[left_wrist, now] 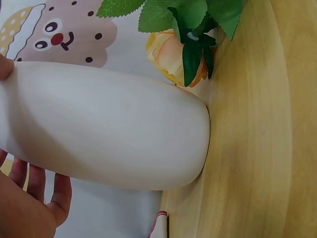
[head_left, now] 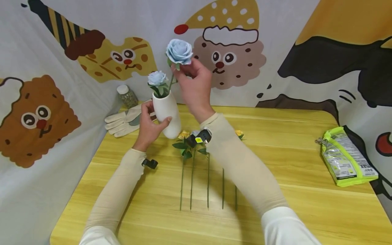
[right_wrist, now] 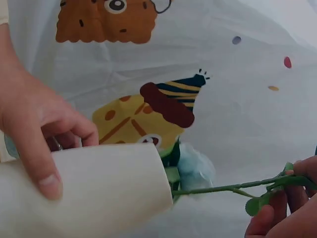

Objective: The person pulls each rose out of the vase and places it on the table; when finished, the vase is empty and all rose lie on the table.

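Note:
A white vase (head_left: pixel 166 114) stands on the wooden table, and my left hand (head_left: pixel 150 128) grips it around its side, thumb across the front. One light blue artificial rose (head_left: pixel 157 78) sits in the vase with its bloom just above the rim. Above it, my right hand (head_left: pixel 196 86) pinches the stem of a second light blue rose (head_left: pixel 179 51) close under the bloom. In the right wrist view that green stem (right_wrist: pixel 223 189) runs into the vase mouth (right_wrist: pixel 166 173). The vase base (left_wrist: pixel 198 144) meets the tabletop in the left wrist view.
Several artificial roses lie side by side on the table (head_left: pixel 147 204), a yellow one (head_left: pixel 184 134) among them; my right forearm covers part of them. Behind the vase are a glove (head_left: pixel 124 120) and a white-capped jar (head_left: pixel 127 96). A lime-edged bag (head_left: pixel 347 158) lies at the right edge.

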The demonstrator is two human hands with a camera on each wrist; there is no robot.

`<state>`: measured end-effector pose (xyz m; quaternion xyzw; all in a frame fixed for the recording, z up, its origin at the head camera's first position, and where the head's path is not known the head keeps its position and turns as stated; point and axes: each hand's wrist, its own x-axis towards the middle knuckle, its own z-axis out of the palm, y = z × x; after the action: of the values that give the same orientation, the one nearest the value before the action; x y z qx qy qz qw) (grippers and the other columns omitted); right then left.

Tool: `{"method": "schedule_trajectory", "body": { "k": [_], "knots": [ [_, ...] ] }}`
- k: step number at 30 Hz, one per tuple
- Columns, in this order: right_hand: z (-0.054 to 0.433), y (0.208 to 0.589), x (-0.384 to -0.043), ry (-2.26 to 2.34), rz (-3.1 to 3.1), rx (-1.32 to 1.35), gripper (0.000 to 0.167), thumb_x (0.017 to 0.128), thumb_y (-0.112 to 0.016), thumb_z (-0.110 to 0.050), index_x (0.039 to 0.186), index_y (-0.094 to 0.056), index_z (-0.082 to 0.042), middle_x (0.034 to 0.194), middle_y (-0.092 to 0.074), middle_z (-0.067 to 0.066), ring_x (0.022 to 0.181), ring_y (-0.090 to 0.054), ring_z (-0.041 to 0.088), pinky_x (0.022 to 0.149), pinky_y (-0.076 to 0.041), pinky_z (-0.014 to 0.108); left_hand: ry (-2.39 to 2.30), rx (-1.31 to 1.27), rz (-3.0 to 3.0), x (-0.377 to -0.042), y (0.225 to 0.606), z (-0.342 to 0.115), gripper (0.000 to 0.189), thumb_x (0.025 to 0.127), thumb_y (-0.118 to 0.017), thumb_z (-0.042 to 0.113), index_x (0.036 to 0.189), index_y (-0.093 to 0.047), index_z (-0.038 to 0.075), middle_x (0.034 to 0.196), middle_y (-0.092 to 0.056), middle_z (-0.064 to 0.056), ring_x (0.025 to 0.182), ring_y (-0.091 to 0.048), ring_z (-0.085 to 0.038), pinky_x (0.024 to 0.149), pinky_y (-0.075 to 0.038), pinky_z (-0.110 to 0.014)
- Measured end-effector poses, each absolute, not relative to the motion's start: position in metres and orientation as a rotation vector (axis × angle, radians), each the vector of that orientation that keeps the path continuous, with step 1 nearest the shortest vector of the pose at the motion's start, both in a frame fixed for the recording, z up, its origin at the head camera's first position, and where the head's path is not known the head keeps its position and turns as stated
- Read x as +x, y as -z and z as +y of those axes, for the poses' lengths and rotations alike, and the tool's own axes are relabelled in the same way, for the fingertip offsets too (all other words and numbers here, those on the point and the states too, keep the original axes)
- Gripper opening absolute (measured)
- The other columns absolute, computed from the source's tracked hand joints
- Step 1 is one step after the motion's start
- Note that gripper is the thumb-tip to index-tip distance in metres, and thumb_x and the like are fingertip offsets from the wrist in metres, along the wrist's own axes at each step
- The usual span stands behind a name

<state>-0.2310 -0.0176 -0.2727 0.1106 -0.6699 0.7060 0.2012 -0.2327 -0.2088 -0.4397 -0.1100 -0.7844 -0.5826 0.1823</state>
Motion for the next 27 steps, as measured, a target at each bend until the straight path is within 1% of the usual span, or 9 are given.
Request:
{"method": "schedule_trajectory", "body": {
  "k": [4,6,10,13,18,20,22,24,27],
  "knots": [
    [-0.008,0.274,-0.232,-2.074,-1.754,0.282,0.037,0.097,-0.078,-0.012,0.132,-0.069,-0.005,0.134,-0.074,0.008,0.118,-0.072,0.014,0.099,-0.058,0.026,1.673,-0.292,-2.222,-0.221,0.424,-0.202,0.066,0.086,-0.082,0.011,0.138,-0.042,0.001,0.132,-0.049,-0.019,0.12,-0.053,-0.024,0.099,-0.048,-0.036],
    [-0.003,0.274,-0.231,-2.108,-1.694,0.271,0.038,0.097,-0.078,-0.012,0.133,-0.068,-0.005,0.135,-0.074,0.007,0.12,-0.072,0.014,0.102,-0.057,0.027,1.682,-0.294,-2.221,-0.22,0.422,-0.201,0.065,0.087,-0.081,0.011,0.137,-0.041,0.0,0.132,-0.049,-0.02,0.12,-0.052,-0.023,0.099,-0.047,-0.035],
    [0.006,0.273,-0.23,-2.138,-1.61,0.213,0.034,0.097,-0.077,-0.012,0.129,-0.071,-0.003,0.128,-0.077,0.01,0.115,-0.074,0.015,0.101,-0.058,0.028,1.664,-0.294,-2.226,-0.233,0.437,-0.206,0.07,0.086,-0.083,0.011,0.14,-0.04,0.0,0.135,-0.048,-0.02,0.121,-0.052,-0.024,0.1,-0.047,-0.04],
    [0.013,0.274,-0.23,-2.165,-1.539,0.153,0.03,0.097,-0.077,-0.013,0.124,-0.073,0.0,0.122,-0.079,0.011,0.112,-0.074,0.016,0.101,-0.058,0.029,1.648,-0.296,-2.23,-0.237,0.443,-0.209,0.072,0.085,-0.084,0.012,0.141,-0.04,0.003,0.137,-0.049,-0.017,0.122,-0.052,-0.024,0.101,-0.048,-0.046],
    [0.024,0.278,-0.232,-2.186,-1.385,0.072,0.03,0.098,-0.077,-0.013,0.124,-0.072,0.0,0.122,-0.079,0.01,0.115,-0.074,0.017,0.103,-0.056,0.027,1.643,-0.319,-2.22,-0.237,0.444,-0.21,0.075,0.084,-0.086,0.016,0.143,-0.04,0.005,0.135,-0.05,-0.014,0.123,-0.053,-0.025,0.101,-0.048,-0.051],
    [0.03,0.28,-0.233,-2.167,-1.328,0.042,0.03,0.098,-0.076,-0.013,0.125,-0.072,-0.003,0.12,-0.079,0.01,0.112,-0.074,0.016,0.094,-0.056,0.023,1.648,-0.328,-2.214,-0.237,0.444,-0.211,0.075,0.084,-0.086,0.017,0.142,-0.04,0.005,0.134,-0.05,-0.014,0.123,-0.053,-0.028,0.101,-0.048,-0.05],
    [0.035,0.283,-0.235,-2.143,-1.287,0.0,0.028,0.099,-0.076,-0.015,0.125,-0.072,-0.005,0.115,-0.079,0.009,0.101,-0.072,0.014,0.081,-0.053,0.021,1.649,-0.325,-2.214,-0.238,0.444,-0.211,0.075,0.084,-0.086,0.017,0.142,-0.04,0.005,0.133,-0.05,-0.014,0.122,-0.053,-0.03,0.101,-0.049,-0.049],
    [0.042,0.286,-0.237,-2.126,-1.249,-0.035,0.026,0.1,-0.075,-0.016,0.124,-0.072,-0.007,0.108,-0.078,0.007,0.091,-0.068,0.013,0.07,-0.048,0.023,1.652,-0.317,-2.214,-0.238,0.445,-0.211,0.075,0.084,-0.086,0.016,0.142,-0.04,0.005,0.133,-0.05,-0.014,0.122,-0.053,-0.031,0.1,-0.049,-0.048],
    [0.053,0.291,-0.238,-2.102,-1.2,-0.063,0.027,0.1,-0.074,-0.016,0.125,-0.071,-0.006,0.101,-0.075,0.0,0.081,-0.063,0.012,0.063,-0.044,0.025,1.65,-0.302,-2.216,-0.238,0.446,-0.21,0.075,0.084,-0.085,0.013,0.142,-0.039,0.003,0.133,-0.049,-0.015,0.123,-0.053,-0.032,0.101,-0.048,-0.049]
  ]
}}
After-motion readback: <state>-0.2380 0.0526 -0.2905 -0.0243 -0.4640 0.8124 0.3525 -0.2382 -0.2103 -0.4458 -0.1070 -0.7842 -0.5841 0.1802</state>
